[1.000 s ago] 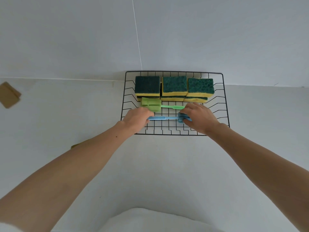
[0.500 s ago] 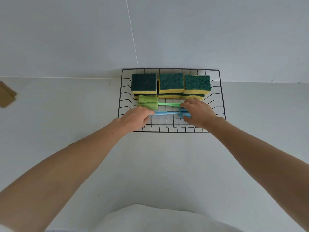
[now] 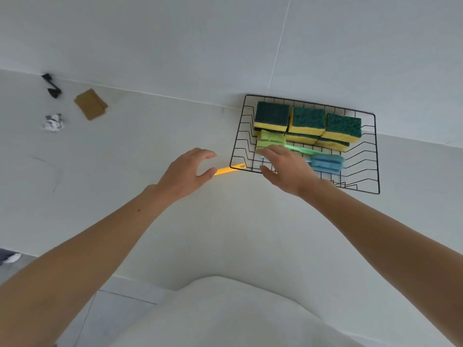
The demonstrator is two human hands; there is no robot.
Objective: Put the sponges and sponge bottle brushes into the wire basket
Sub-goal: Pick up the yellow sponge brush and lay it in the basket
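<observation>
A black wire basket (image 3: 375, 156) stands on the white counter against the wall. Inside it, green-and-yellow sponges (image 3: 308, 121) are stacked along the back. In front of them lie a green sponge bottle brush (image 3: 271, 141) and a blue one (image 3: 327, 163). A yellow brush handle (image 3: 228, 170) lies on the counter at the basket's left front corner; its head is hidden under my left hand. My left hand (image 3: 186, 175) hovers over it with fingers apart. My right hand (image 3: 285, 169) is over the basket's front left, fingers spread, holding nothing.
At the far left of the counter lie a brown cardboard piece (image 3: 90, 103), a crumpled paper ball (image 3: 52, 122) and a small black object (image 3: 52, 87). A white rounded surface (image 3: 225, 314) fills the bottom of the view. The floor shows at the lower left.
Both hands have let go of the blue brush, which now lies in the basket. My left hand has moved left out of the basket to the yellow brush. The view has swung left.
</observation>
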